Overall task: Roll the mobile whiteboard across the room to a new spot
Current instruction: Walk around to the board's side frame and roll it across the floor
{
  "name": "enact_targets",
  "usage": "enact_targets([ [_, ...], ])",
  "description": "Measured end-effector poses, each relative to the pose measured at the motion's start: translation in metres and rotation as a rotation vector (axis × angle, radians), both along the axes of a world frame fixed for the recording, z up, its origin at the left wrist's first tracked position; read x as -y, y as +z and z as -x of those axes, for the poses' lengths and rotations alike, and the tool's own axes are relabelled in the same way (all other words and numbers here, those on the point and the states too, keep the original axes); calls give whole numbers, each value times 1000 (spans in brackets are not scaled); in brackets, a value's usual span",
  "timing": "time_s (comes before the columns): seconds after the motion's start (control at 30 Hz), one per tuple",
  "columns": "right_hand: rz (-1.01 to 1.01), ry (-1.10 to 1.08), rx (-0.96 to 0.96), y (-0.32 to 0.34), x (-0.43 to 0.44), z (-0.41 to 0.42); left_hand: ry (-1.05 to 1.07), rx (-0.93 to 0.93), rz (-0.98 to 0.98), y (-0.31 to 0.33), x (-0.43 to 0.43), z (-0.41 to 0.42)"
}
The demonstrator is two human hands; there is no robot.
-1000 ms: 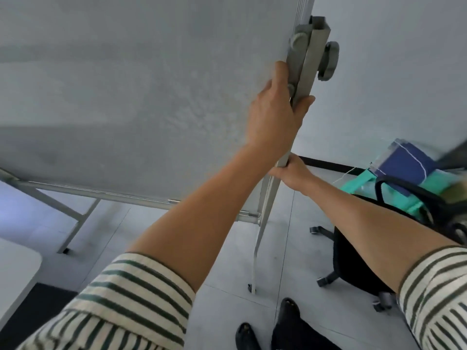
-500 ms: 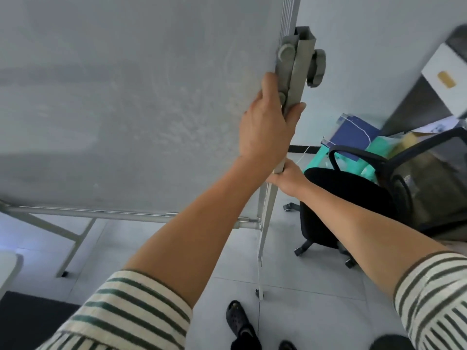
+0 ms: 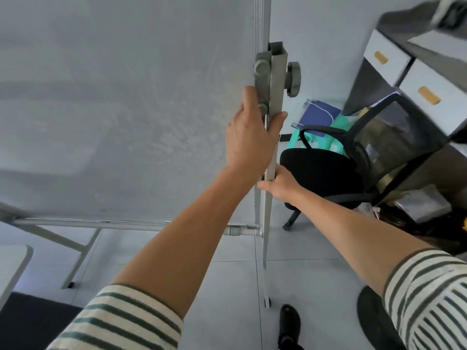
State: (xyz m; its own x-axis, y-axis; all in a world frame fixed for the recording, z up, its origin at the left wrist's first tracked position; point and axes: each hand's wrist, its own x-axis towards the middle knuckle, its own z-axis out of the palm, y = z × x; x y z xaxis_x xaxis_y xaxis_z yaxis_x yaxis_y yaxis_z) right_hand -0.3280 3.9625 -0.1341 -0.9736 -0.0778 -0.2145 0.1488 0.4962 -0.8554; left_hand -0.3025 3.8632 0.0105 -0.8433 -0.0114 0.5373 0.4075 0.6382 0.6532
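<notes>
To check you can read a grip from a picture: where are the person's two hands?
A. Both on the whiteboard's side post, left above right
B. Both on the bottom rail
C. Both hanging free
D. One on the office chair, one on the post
A: the left hand wraps the whiteboard's side post below the knobs, and the right hand grips it lower down.

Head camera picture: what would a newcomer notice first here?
First, the large whiteboard filling the left and centre. Then the left hand gripping its right-side post, with the right hand holding the same post lower down. A black office chair stands just right of the post.
</notes>
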Motion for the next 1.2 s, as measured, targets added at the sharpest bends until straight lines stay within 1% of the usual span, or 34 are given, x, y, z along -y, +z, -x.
enact_targets([
  [0.23,-4,-21,30,-3,14,-106,-69,21,0,-1,24,-102],
  [0.4,-33,-39,4,-7,15,-169,-107,50,3,-1,28,-164],
  [0.6,-51,-24,-11,-10,8,-225,-107,62,2,-2,18,-222],
  [0.93,-4,-39,-62,-19,-19,-331,-149,119,-64,3,-7,-333],
  [1.2,-11,-74,-32,-11,-51,-431,-193,118,-7,4,-37,-424],
])
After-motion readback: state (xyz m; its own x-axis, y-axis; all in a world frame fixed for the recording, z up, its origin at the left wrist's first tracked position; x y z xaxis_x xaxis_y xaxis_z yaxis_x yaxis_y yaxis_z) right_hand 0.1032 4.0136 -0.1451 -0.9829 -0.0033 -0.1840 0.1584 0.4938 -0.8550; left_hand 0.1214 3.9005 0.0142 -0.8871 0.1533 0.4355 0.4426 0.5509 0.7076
